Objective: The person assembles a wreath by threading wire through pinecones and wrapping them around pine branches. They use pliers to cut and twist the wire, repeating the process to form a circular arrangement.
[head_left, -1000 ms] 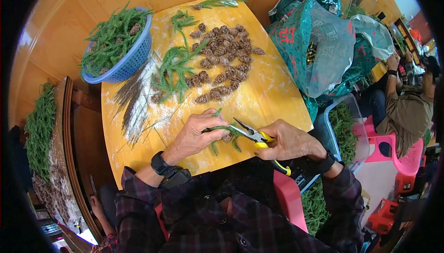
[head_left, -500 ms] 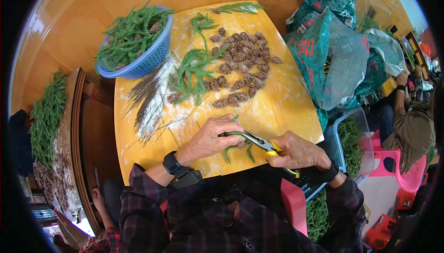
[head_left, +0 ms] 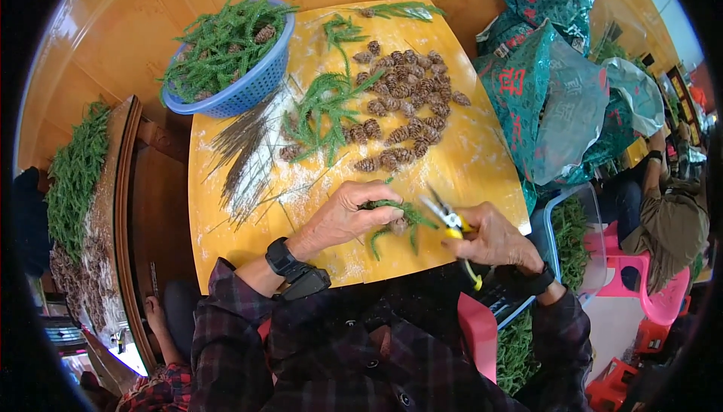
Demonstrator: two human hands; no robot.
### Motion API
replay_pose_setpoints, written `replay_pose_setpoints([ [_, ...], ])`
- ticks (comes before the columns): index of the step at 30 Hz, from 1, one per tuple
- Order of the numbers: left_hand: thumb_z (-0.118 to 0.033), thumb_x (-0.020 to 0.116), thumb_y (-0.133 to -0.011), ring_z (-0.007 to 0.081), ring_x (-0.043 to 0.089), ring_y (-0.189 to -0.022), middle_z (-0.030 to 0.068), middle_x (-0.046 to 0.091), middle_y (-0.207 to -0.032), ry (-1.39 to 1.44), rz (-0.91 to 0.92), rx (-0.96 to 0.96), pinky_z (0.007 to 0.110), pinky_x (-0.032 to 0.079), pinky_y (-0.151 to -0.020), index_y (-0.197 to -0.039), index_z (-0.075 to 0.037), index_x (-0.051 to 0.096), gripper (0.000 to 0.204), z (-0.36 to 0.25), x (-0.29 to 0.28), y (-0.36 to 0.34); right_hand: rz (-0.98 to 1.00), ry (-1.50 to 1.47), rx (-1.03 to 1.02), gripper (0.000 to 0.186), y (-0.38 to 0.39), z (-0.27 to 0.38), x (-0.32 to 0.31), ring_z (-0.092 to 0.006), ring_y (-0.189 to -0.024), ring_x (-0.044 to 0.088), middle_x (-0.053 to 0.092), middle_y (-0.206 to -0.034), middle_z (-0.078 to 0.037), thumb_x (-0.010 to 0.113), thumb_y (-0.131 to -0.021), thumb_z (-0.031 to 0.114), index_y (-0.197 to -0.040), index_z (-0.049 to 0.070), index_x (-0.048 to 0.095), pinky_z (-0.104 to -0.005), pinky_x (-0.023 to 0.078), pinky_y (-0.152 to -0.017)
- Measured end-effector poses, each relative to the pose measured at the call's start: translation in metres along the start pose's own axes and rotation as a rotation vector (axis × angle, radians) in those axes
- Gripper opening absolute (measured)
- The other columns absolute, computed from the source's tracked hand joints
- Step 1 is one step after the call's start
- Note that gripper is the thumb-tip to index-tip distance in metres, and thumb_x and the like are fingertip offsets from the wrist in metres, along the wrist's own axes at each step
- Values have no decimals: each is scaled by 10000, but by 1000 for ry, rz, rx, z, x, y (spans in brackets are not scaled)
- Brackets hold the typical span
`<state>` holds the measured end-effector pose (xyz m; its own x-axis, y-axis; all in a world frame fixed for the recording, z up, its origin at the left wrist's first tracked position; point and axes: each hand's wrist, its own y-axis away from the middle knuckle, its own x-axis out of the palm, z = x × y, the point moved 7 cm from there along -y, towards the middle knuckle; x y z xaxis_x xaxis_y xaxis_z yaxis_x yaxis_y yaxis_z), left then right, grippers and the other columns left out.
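My left hand (head_left: 345, 216) pinches a green artificial fir sprig (head_left: 414, 215) with a brown pinecone (head_left: 398, 225) low over the yellow board (head_left: 226, 250). My right hand (head_left: 489, 235) grips needle-nose pliers (head_left: 453, 221) with yellow handles, just right of the sprig; their tips are blurred and apart from it. Beyond my hands lie several pinecones (head_left: 407, 80), loose green sprigs (head_left: 324, 111) and a bundle of dark wires (head_left: 237, 148) among white flecks on the board.
A blue basket (head_left: 256, 84) of sprigs sits back left. Teal bags (head_left: 512, 111) and a clear bin (head_left: 584, 224) of greenery stand right. A greenery-covered side surface (head_left: 79, 186) is at far left. Another person (head_left: 663, 209) sits beside a pink chair (head_left: 655, 299) at right; a co-worker's hand (head_left: 154, 314) shows lower left.
The pliers have pulled away to the right from the sprig, in my right hand. My left hand still holds the sprig. The view has shifted slightly.
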<state>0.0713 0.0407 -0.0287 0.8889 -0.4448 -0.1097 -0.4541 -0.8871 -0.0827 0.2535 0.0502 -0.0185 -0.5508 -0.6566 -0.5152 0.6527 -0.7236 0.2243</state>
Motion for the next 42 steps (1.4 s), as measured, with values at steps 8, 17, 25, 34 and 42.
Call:
replay_pose_setpoints([
  [8, -181, 496, -950, 70, 579, -722, 13, 604, -767, 231, -47, -112, 239, 453, -692, -1053, 19, 583, 240, 5, -8, 4, -378, 643, 65, 278, -8, -17, -44, -299, -487, 549, 566, -542, -128, 653, -733, 286, -756, 13, 604, -376, 437, -483],
  [17, -173, 523, -932, 58, 529, -718, -2, 583, -764, 265, -120, -150, 232, 424, -695, -1037, -8, 602, 211, 4, -9, 4, -609, 867, -307, 269, 4, 42, -48, -314, -638, 600, 621, -708, -142, 700, -751, 243, -833, 7, 602, -373, 475, -596],
  [25, -167, 552, -912, 27, 496, -677, -35, 566, -777, -77, -88, 68, 229, 422, -660, -999, -36, 626, 173, 10, -13, 1, -250, 112, -196, 212, -28, 65, 13, -197, -673, 599, 624, -744, -108, 666, -812, 151, -932, -13, 607, -312, 467, -643],
  [34, -46, 569, -833, 66, 513, -698, -20, 576, -814, 197, -141, -204, 284, 445, -646, -982, -18, 601, 155, 5, -13, 8, -269, -344, -134, 149, -39, 36, 25, -64, -731, 553, 611, -765, -4, 618, -889, 130, -924, -14, 604, -239, 461, -665],
  [42, 11, 561, -723, 96, 532, -734, 35, 577, -798, -625, -361, 223, 262, 447, -675, -960, -27, 588, 241, -27, -13, 10, -229, -379, -43, 153, -38, 34, 37, -62, -782, 551, 609, -825, 2, 623, -890, 141, -938, -3, 606, -228, 455, -706],
])
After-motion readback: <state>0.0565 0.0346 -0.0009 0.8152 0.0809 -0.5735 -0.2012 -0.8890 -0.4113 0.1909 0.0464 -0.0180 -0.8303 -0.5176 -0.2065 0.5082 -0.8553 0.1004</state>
